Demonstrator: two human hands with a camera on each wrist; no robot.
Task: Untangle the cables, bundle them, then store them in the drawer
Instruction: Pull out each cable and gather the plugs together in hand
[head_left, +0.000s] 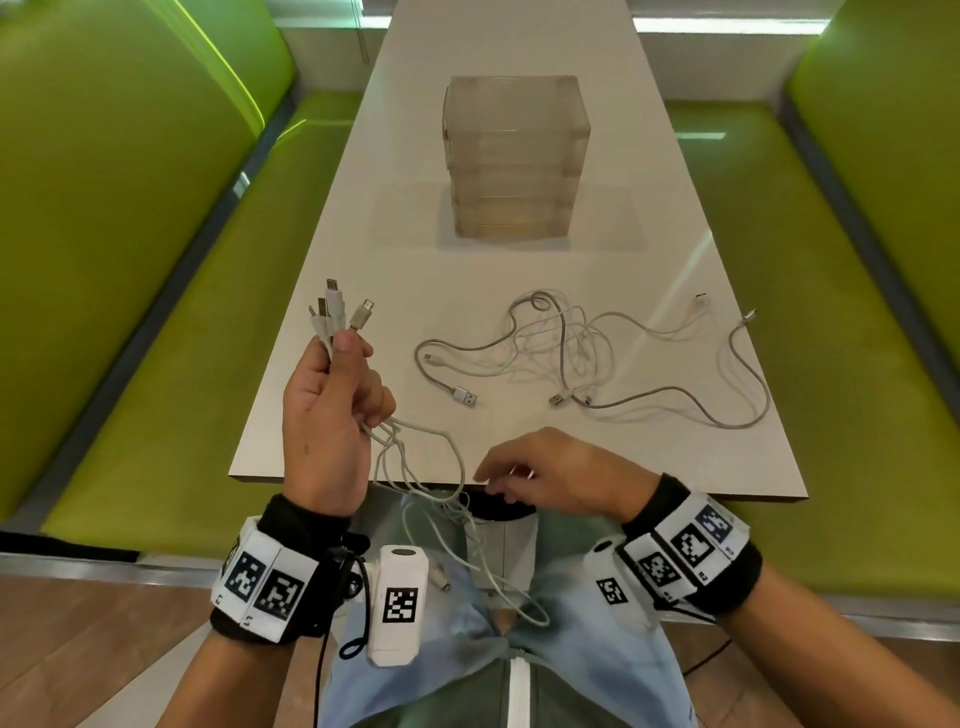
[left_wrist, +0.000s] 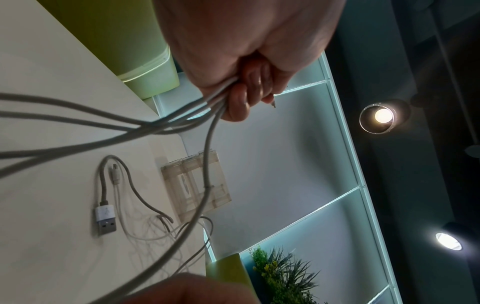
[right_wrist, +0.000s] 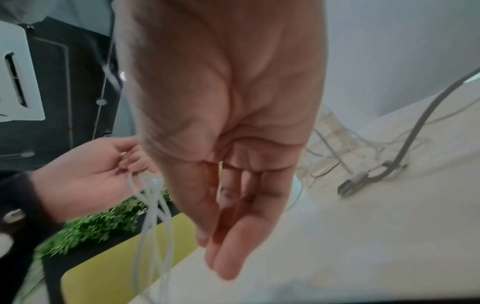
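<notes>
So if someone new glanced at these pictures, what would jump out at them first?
Probably the left hand, raised at the table's near edge and gripping a bunch of cable ends with plugs fanned upward. Next, the loose tangle of cables mid-table, and behind it the clear drawer unit. The right hand hovers empty.

At lower left, the left hand is gripping several cables, plugs sticking up, cords trailing off the table edge. The right hand is hovering, fingers relaxed. More tangled cords are lying centre-right, below the drawer unit.
</notes>
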